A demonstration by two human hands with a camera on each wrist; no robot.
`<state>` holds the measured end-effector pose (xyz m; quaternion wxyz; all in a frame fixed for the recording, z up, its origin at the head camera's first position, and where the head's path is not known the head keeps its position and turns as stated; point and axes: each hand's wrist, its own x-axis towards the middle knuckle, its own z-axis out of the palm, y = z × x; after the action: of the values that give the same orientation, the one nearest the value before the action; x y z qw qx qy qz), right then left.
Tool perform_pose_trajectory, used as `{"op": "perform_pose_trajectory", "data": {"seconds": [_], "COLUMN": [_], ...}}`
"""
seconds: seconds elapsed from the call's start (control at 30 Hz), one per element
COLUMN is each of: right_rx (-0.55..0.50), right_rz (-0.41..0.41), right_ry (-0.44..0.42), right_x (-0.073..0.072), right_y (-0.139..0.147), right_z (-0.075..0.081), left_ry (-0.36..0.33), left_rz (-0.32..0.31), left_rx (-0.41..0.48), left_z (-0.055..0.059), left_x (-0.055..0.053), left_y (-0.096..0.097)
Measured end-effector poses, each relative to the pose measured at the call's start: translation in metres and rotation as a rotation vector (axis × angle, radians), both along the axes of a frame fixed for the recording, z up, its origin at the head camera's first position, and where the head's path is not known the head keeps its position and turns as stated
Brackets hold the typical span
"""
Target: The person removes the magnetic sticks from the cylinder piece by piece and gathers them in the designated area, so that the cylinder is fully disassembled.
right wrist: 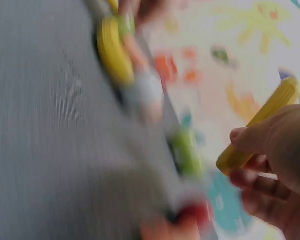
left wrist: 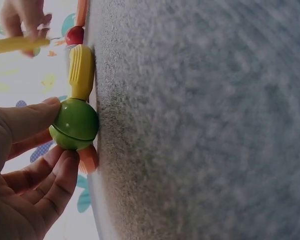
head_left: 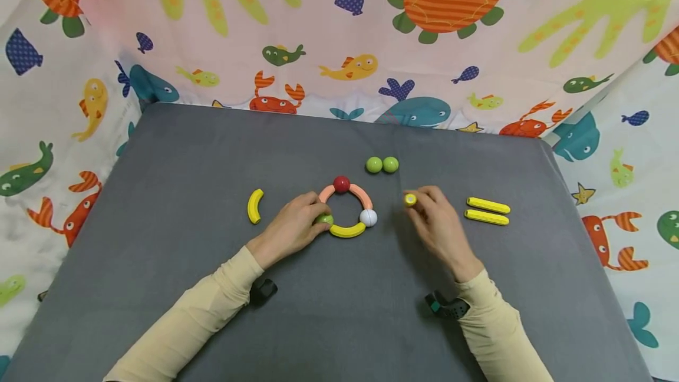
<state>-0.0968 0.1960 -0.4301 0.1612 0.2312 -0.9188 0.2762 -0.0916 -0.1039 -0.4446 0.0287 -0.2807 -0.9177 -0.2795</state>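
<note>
My left hand (head_left: 293,223) pinches a green ball (left wrist: 75,122) between thumb and fingers, at the left of a ring on the table. Around that ring run a red ball (head_left: 342,184), curved orange rods (head_left: 361,196), a white ball (head_left: 368,217) and a curved yellow rod (head_left: 347,231). To the right of the ring, my right hand (head_left: 439,226) holds a straight yellow rod (right wrist: 262,122) off the table. One end of this rod faces the camera in the head view. Blur softens the ring in the right wrist view.
Two green balls (head_left: 382,164) sit side by side behind the ring. A curved yellow rod (head_left: 255,206) lies left of it, and two straight yellow rods (head_left: 487,211) lie at the right. A printed cloth (head_left: 329,28) borders the grey table (head_left: 339,323) at the back and sides.
</note>
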Motion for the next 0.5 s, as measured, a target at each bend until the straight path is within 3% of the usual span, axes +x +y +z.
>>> {"op": "perform_pose_trajectory", "data": {"seconds": [0.13, 0.27, 0.37, 0.5], "right_rx": [0.131, 0.238, 0.321, 0.391], "right_rz": [-0.157, -0.264, -0.278, -0.251], "right_ry": [0.124, 0.139, 0.141, 0.15], "right_x": [0.011, 0.029, 0.037, 0.036], "right_y": [0.065, 0.118, 0.141, 0.154], "right_z": [-0.006, -0.014, -0.019, -0.023], "left_ry": [0.001, -0.006, -0.025, -0.042], "left_rz": [-0.008, -0.008, 0.002, 0.017], "left_rx": [-0.006, -0.026, -0.025, 0.002], "left_z": [-0.001, 0.003, 0.004, 0.002], "left_x": [-0.001, -0.003, -0.003, -0.001], "left_y": [0.004, 0.004, 0.004, 0.004]}}
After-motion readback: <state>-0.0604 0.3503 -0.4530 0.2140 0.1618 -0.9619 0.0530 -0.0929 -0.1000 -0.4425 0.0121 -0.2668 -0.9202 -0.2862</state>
